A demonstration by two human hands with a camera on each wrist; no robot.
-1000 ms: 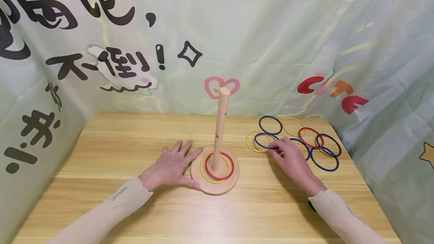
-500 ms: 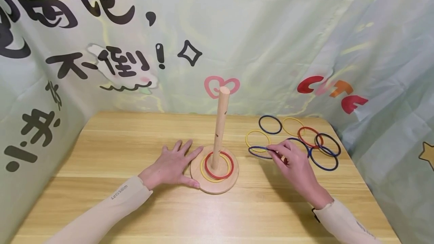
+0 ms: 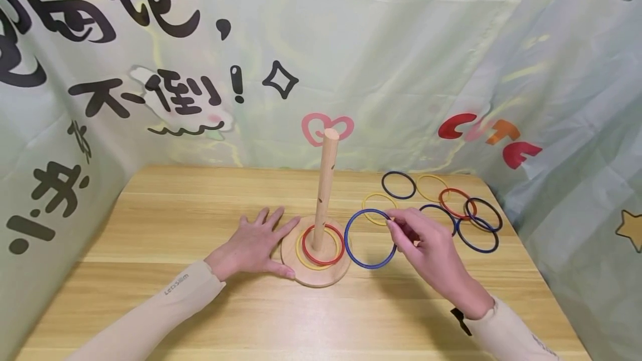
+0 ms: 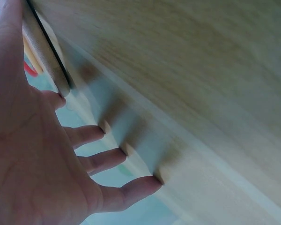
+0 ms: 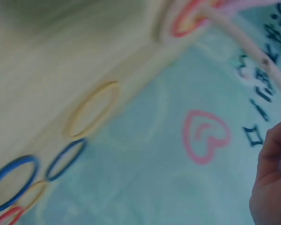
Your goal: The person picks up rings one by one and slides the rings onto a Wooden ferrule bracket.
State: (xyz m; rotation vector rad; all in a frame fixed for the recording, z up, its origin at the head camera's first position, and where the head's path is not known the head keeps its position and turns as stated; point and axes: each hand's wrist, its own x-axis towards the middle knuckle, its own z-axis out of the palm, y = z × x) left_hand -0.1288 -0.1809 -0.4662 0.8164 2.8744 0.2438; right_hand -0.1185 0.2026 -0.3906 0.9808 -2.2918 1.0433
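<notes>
A wooden peg (image 3: 326, 188) stands upright on a round wooden base (image 3: 318, 278). Around the peg's foot lie a red ring (image 3: 344, 244) and a yellow ring (image 3: 299, 252). My left hand (image 3: 253, 245) is spread on the table at the base's left side, its thumb and forefinger touching the rim; the left wrist view shows the fingertips (image 4: 143, 185) on the tabletop. Between thumb and fingers my right hand (image 3: 431, 247) pinches a blue ring (image 3: 346, 238), held above the table just right of the base. In the right wrist view only part of that hand (image 5: 274, 173) appears, and the held ring is out of sight.
Loose rings lie at the table's right: a yellow ring (image 3: 364, 200), a blue ring (image 3: 399, 172), a red ring (image 3: 458, 189) and several others, some overlapping. A printed curtain (image 3: 401, 71) closes off the back and sides of the wooden table (image 3: 200, 194).
My right hand has lifted the blue ring off the yellow one and brought it left and nearer, turning its face toward the camera. The left hand has stayed in place.
</notes>
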